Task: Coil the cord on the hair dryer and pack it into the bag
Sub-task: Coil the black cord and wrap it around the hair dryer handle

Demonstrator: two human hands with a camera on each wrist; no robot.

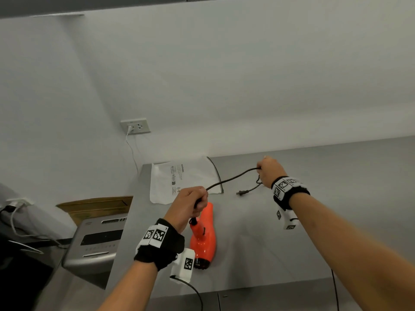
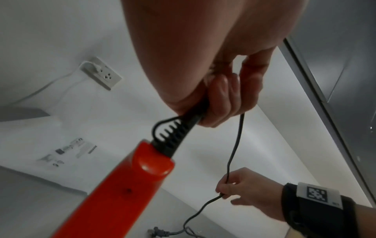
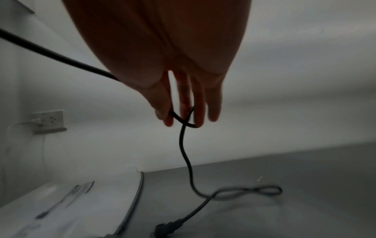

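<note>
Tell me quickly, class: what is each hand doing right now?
Left hand: closed around the cord where it leaves the orange hair dryer.
Right hand: fingers pinch the cord further along, the plug trailing on the table.

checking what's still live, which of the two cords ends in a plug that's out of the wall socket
The black hair dryer cord: its plug lies loose on the grey table. The thin white cord stays plugged into the wall socket.

Light was soft and even, with faint shadows on the tabletop (image 1: 292, 232). The right wrist view was dim and motion-blurred; wide-angle distortion bent lines near every frame's edges.
</note>
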